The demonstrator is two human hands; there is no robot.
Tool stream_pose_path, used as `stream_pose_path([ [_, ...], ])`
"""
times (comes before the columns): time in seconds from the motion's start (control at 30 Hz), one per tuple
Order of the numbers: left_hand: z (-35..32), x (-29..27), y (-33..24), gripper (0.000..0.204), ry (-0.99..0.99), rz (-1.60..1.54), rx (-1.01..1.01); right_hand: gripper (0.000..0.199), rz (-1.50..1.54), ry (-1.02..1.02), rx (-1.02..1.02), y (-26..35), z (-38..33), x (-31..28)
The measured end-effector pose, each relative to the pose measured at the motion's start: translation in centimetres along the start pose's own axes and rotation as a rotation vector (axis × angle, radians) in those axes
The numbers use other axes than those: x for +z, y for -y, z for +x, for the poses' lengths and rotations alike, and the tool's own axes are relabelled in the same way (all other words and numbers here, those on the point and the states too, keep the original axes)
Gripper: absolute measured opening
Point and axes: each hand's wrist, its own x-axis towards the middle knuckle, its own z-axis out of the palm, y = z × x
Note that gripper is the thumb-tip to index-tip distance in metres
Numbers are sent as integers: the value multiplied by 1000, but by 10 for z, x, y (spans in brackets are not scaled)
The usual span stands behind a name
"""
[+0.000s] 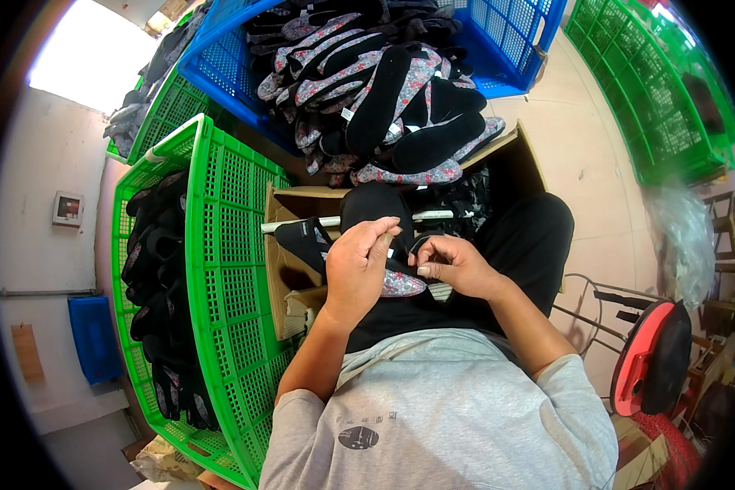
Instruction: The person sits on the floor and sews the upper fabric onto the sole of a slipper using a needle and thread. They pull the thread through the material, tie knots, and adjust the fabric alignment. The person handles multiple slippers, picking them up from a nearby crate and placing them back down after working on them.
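Observation:
A black slipper [403, 283] with a grey-and-red floral lining lies in my lap between my hands, a small white tag at its opening. My left hand [358, 263] is over its left side, thumb pressed to the curled forefinger; whatever is in that pinch is too small to make out. At the slipper's right edge, my right hand [456, 266] has thumb and fingers drawn together in a pinch, its contents hidden. Another black slipper [304, 242] rests left of my left hand, by a white bar [431, 216] across an open cardboard box [298, 201].
Ahead, many black floral-lined slippers [376, 90] lie heaped at a blue crate [506, 45]. A green crate [237, 269] of black slippers stands close on my left. More green crates [641, 90] are at far right, and a red-and-black stool [649, 355] stands at right.

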Motion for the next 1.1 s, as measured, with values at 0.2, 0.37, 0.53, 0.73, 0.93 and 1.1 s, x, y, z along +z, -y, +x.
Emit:
stream_pose_path([
  [0.2,1,-9,0,11,135,69,61,12,137,-138,-28,-1,2,3],
  [0.37,3,-11,-2,12,237,96,145,11,77,-221,-45,3,8,7],
  [0.53,2,-14,-6,13,303,171,188,11,80,-237,-86,-1,13,11],
  [0.73,4,-11,-2,11,259,120,143,13,110,-259,-77,2,13,7],
  [0.93,5,-12,-1,9,242,85,85,26,5,-143,115,11,1,-7],
  [1.1,4,-13,-2,8,246,60,42,38,-449,36,5,9,-7,-11],
])
